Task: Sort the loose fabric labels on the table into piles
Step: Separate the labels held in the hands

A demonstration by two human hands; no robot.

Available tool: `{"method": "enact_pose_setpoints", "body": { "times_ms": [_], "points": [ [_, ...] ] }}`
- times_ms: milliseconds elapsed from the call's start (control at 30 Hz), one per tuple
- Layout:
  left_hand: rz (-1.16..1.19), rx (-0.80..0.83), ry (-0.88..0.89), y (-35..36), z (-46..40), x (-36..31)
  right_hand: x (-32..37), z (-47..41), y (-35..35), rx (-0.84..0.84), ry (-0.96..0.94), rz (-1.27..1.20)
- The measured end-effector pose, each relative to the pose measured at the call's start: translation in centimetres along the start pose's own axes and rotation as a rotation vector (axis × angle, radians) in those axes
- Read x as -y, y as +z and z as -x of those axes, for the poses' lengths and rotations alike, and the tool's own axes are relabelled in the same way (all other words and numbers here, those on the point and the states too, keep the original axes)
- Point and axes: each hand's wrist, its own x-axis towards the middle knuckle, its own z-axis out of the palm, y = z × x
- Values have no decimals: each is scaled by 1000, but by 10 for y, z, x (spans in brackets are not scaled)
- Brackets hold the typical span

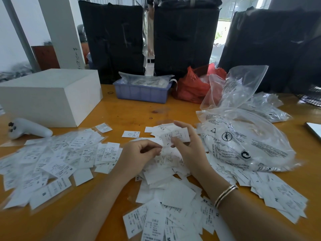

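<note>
R hand (186, 141) is pinching a label (175, 135) above the counter (132, 112). L hand (139, 155) is resting curled on loose labels (166, 171), fingertips pinching one, w/ sorted piles (52, 162) alongside.

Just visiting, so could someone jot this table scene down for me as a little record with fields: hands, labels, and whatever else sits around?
right hand: right hand grips a small stack of labels, raised above the table
left hand: left hand has curled fingers at the stack's lower edge; grip unclear
loose labels: spread heaps on the wooden table
sizes readable: M, L, XL, XS
left side: white box, white handheld controller
back: blue tray, red bag
right side: clear plastic bags
</note>
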Motion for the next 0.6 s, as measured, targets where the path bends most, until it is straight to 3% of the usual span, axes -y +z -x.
{"method": "enact_pose_setpoints", "body": {
  "times_ms": [300, 600],
  "points": [
    [-6, -37, -2, 0, 0, 0, 0, 0, 2, 12, -5, -53],
    [31, -73, -23, 1, -1, 2, -4, 2, 4, 105, -22, 88]
  ]
}}
